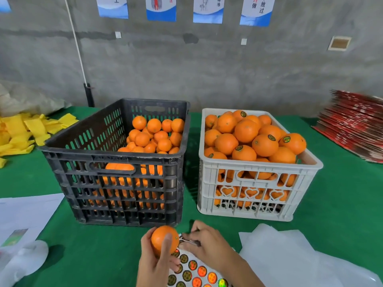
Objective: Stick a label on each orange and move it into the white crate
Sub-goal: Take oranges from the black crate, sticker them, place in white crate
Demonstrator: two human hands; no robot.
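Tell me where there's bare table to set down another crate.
Bare green cloth lies right of the white crate, before the red stack, and below the black crate beside the papers. The crates' gap is narrow; the sticker sheet area is crowded.

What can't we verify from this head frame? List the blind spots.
- Sticker sheet: cut off by the bottom edge and partly under both hands; label count unknown.
- Right hand: fingertips curl at the sheet's top edge; whether a label is already peeled is too small to tell.
- Held orange: left hand covers its near side; a label there would be hidden.
- Black crate: lower oranges show only through slots.
- Wall posters: cropped at top, text blurred.
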